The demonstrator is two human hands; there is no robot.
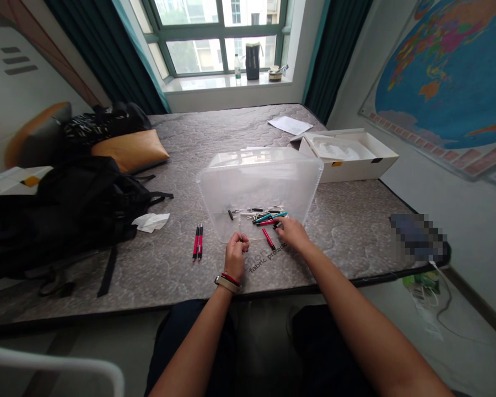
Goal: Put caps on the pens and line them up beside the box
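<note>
A clear plastic box [259,182] lies tipped on its side on a grey quilted mattress [215,138], its mouth toward me. Several pens [264,215], teal, red and black, lie in its lower wall. My right hand [292,232] reaches into the mouth, fingertips on a pen there. One red pen [268,239] lies just left of that hand. My left hand [236,255], with a wristband, is curled at the box's near edge; whether it grips anything is unclear. Two red-and-black pens [197,242] lie side by side to the left.
A black backpack [62,212] and an orange cushion [128,149] sit at the left, with a crumpled tissue [151,221] near them. A white open box [347,154] and papers [290,125] lie at the back right. A white chair edge [53,366] is at bottom left.
</note>
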